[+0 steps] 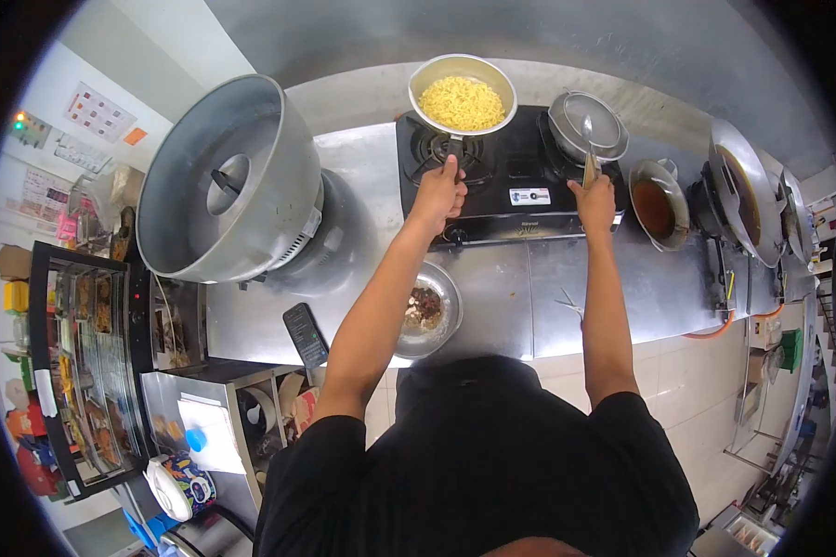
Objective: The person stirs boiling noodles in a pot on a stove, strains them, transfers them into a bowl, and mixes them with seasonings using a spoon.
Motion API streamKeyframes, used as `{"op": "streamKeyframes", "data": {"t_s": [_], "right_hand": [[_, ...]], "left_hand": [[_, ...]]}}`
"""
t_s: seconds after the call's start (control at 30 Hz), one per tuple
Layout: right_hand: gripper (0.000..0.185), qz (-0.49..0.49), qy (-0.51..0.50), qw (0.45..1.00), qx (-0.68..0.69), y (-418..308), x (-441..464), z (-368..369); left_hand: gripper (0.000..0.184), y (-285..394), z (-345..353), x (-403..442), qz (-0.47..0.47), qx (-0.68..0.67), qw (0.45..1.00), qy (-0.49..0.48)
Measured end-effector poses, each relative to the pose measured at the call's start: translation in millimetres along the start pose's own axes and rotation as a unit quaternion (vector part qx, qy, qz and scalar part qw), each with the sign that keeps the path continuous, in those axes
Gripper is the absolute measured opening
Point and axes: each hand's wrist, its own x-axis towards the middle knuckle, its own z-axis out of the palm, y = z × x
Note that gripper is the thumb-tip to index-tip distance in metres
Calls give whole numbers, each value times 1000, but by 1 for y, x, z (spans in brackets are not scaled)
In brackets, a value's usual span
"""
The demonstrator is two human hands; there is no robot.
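Note:
My left hand (pixel 438 196) is closed around the dark handle of a pan (pixel 509 85), which holds yellow, grain-like food (pixel 463 102). The pan is over the left burner (pixel 434 148) of a black two-burner stove (pixel 515 158). My right hand (pixel 594 200) grips the handle of a metal utensil (pixel 590 153); its upper end lies over a round mesh strainer (pixel 604 119) at the right burner. Between my forearms and nearer my body, a metal bowl (pixel 450 316) holds dark and pale ingredients.
A large metal drum (pixel 274 186) stands at the left, with a phone (pixel 305 334) below it. Scissors (pixel 569 302) lie on the metal counter (pixel 492 297). To the right are a pot of reddish-brown liquid (pixel 655 206) and a large wok (pixel 748 190).

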Motion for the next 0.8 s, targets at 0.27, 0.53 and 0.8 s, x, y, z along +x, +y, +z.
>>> {"op": "streamKeyframes", "data": {"t_s": [0.27, 0.53, 0.8], "right_hand": [[30, 81, -72, 937, 331, 38, 55, 60], [22, 63, -38, 870, 487, 11, 30, -16], [25, 83, -39, 795, 599, 7, 15, -37]], "left_hand": [[39, 12, 25, 12, -2, 30, 999, -12], [39, 18, 61, 54, 10, 108, 993, -39], [42, 37, 116, 121, 129, 385, 914, -7]]}}
